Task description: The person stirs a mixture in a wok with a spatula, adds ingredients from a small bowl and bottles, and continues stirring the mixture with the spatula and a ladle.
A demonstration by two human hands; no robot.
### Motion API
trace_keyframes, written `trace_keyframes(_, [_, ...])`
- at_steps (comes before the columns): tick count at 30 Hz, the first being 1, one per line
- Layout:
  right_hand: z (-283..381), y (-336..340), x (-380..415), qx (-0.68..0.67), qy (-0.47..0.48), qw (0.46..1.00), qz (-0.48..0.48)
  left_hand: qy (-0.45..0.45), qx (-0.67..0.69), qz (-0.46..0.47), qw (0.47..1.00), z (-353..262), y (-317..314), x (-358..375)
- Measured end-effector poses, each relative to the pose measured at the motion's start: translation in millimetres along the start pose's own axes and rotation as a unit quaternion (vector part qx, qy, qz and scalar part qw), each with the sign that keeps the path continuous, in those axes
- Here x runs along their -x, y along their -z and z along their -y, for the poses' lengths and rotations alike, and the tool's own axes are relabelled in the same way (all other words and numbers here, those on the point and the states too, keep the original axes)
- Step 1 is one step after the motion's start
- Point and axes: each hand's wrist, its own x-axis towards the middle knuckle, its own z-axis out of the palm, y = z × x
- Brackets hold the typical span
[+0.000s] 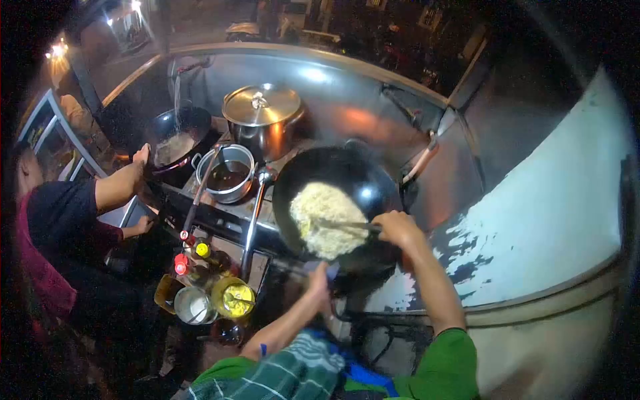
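A large black wok (363, 177) sits on the stove in front of me, holding a pale yellow heap of food (327, 200) whose kind I cannot make out. My right hand (398, 230) is closed round the handle of a cooking spatula (343, 225); its blade reaches into the heap and is partly hidden. At the wok's near edge, my left hand (320, 287) grips a bluish-purple cloth (323, 268) against the rim or handle. What lies under the cloth is hidden.
A lidded steel pot (261, 110), a pot of dark liquid (233, 193) and a long-handled ladle (257, 217) are left of the wok. Sauce bottles (202, 251) and seasoning tubs (193, 307) stand nearer. A co-worker's arm (120, 190) is beside a second wok (190, 123).
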Motion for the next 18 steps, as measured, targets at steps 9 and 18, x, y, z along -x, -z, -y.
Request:
trace_keyframes(9, [7,44,61,0.024,0.025,0.999,0.01,0.031,0.078,0.057,0.995,-6,-2,16])
trace_keyframes(18, [0,69,98,0.065,-0.019,0.997,-0.022,0.012,0.067,0.063,0.996,4,25,91])
